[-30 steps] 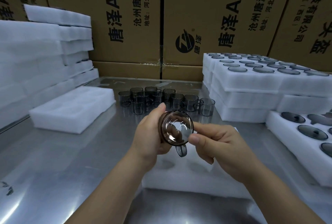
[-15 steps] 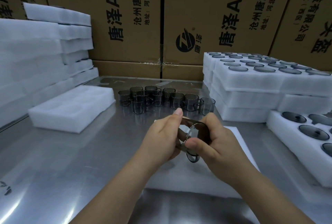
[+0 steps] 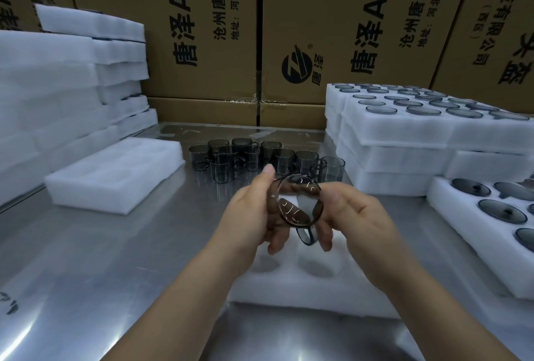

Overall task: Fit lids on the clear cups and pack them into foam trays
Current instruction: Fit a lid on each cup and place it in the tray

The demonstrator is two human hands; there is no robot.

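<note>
A wall of brown cardboard cartons (image 3: 202,42) printed with black Chinese characters and a round logo fills the upper frame. Below it a shiny steel tabletop (image 3: 86,274) spreads across the lower frame, catching bright glare at lower left

A shiny steel table (image 3: 95,250) carries it all. A cluster of smoky clear cups (image 3: 260,158) stands toward the far edge, handles mixed. At the left edge sits a tall stack of white foam (image 3: 52,94), a single empty foam tray (image 3: 115,169) beside it. The far right corner holds stacked trays of lids (image 3: 419,129); another lid tray (image 3: 462,210) lies along the right edge. Near the front edge, an empty foam tray (image 3: 303,282).
</note>
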